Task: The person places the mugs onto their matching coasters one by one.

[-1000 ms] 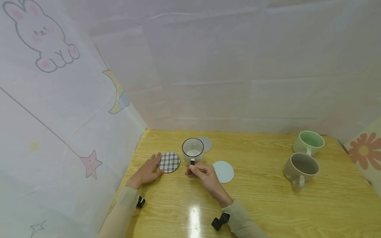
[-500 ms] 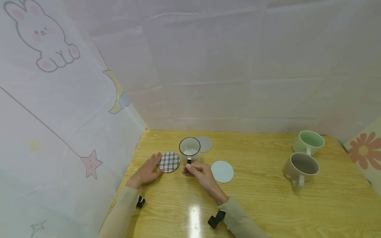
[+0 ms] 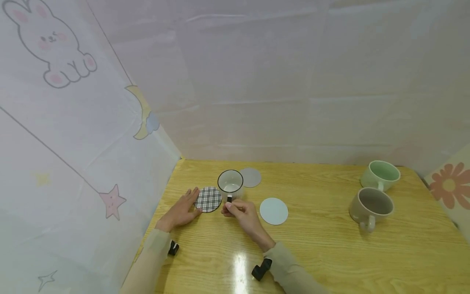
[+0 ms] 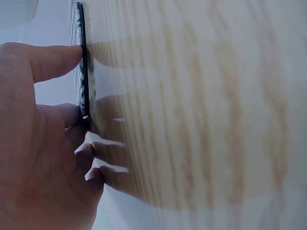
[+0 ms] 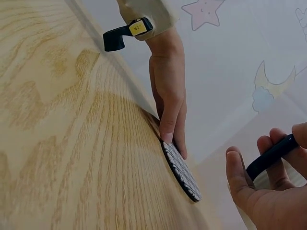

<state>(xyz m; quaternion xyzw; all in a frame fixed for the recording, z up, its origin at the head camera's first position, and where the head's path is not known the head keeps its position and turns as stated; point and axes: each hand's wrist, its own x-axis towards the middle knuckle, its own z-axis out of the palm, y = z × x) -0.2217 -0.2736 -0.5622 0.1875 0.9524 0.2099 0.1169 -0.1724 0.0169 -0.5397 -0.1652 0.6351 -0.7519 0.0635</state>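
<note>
In the head view my right hand (image 3: 245, 216) pinches the black handle (image 3: 229, 199) of a white mug (image 3: 230, 181) with a dark rim. The right wrist view shows that handle (image 5: 271, 157) between thumb and curled fingers. The mug stays upright, just right of a round plaid coaster (image 3: 208, 199), close to its edge. My left hand (image 3: 179, 212) lies at the coaster's left side, its fingers extended. From the left wrist, the thumb and forefinger touch the edge of the coaster (image 4: 82, 72), which lies flat on the wooden table (image 3: 205, 253).
Behind the mug lies a grey round coaster (image 3: 251, 177), and a pale blue one (image 3: 273, 211) is to the right of my right hand. A green mug (image 3: 380, 175) and a taupe mug (image 3: 371, 206) stand far right. Printed sheets (image 3: 249, 102) line the back and left side.
The right hand has carried the white mug a short way left, toward the plaid coaster, uncovering more of the grey and pale blue coasters. The left hand has kept its place.
</note>
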